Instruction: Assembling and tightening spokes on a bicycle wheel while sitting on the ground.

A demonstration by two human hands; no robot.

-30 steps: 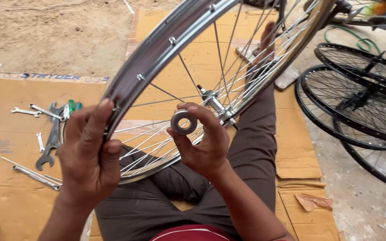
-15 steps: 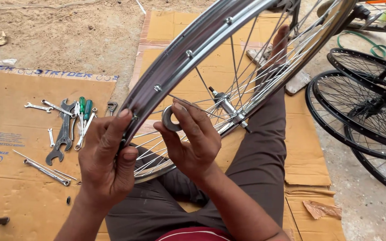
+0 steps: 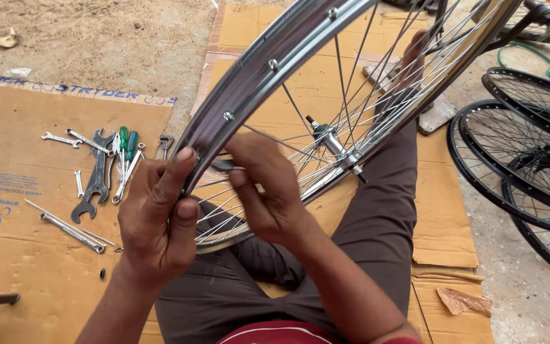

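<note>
a shiny silver spoked bicycle wheel rim (image 3: 268, 76) stands tilted over the lap of a seated person in brown trousers (image 3: 383, 223). the left hand (image 3: 157, 213) grips the rim's near edge, fingers curled shut around it, thumb on the inner side. the right hand (image 3: 265, 188) pinches a small dark ring-shaped part (image 3: 223, 165) between thumb and fingertips, just beside the rim. the metal hub axle (image 3: 333, 145) sits beyond. spanners and green-handled screwdrivers (image 3: 106, 165) lie on brown cardboard sheets (image 3: 27, 255) to the left; black-tyred wheels (image 3: 529, 159) rest at right.
</note>
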